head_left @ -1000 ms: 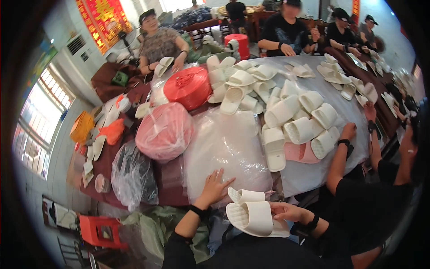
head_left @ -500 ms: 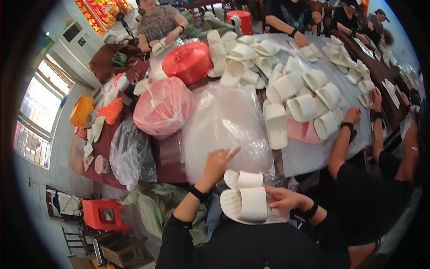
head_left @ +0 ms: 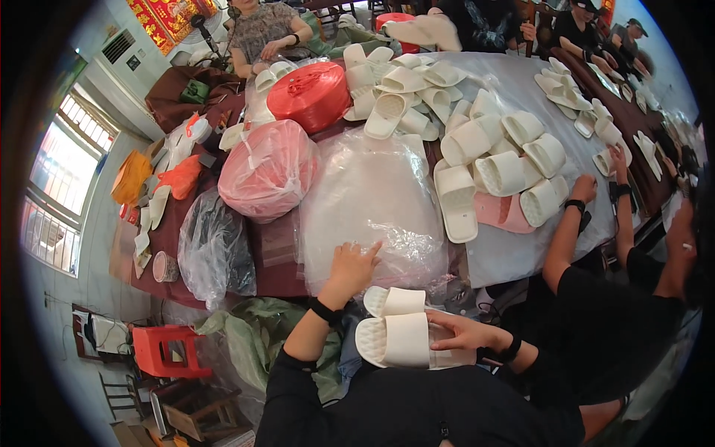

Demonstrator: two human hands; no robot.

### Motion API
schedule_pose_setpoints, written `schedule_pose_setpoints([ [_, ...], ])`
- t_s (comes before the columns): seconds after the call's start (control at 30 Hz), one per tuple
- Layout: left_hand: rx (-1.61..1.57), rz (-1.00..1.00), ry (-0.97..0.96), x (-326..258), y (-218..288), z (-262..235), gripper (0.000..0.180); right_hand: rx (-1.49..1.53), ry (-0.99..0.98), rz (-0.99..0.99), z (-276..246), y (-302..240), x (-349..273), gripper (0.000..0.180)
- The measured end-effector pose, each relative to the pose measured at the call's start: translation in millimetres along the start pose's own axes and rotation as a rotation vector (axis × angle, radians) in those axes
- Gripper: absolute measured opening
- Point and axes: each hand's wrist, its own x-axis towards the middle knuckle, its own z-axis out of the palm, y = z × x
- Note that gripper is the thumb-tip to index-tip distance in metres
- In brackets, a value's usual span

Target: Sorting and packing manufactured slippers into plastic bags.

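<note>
A pair of white slippers lies side by side close to my body, above my lap. My right hand grips the pair from the right, its fingers resting on the nearer slipper; its thumb side lies against the strap. My left hand reaches over the near edge of a stack of clear plastic bags, index finger stretched out and nothing visible in it. Whether its fingertips press on the plastic I cannot tell.
Piles of white slippers cover the table's right and far middle. A red twine roll and a bagged pink roll stand left of the bags. Co-workers sit across and at right. A red stool stands lower left.
My left hand has lowered onto the bag stack from a raised position. The slippers in my right hand have shifted slightly left. Across the table, a co-worker's slippers are now in the air, blurred.
</note>
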Motion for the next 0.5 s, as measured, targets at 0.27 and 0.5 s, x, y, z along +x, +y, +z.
schedule_pose_setpoints([
  [0.27,-0.467,0.364,0.188,-15.2,-1.4,-3.3,0.045,-0.329,0.189,-0.1,6.5,-19.8,-8.2,0.063],
  [0.5,-0.406,0.352,0.217,-29.9,20.7,-21.3,0.047,-0.377,0.342,-0.12,14.1,-24.0,-10.3,0.057],
])
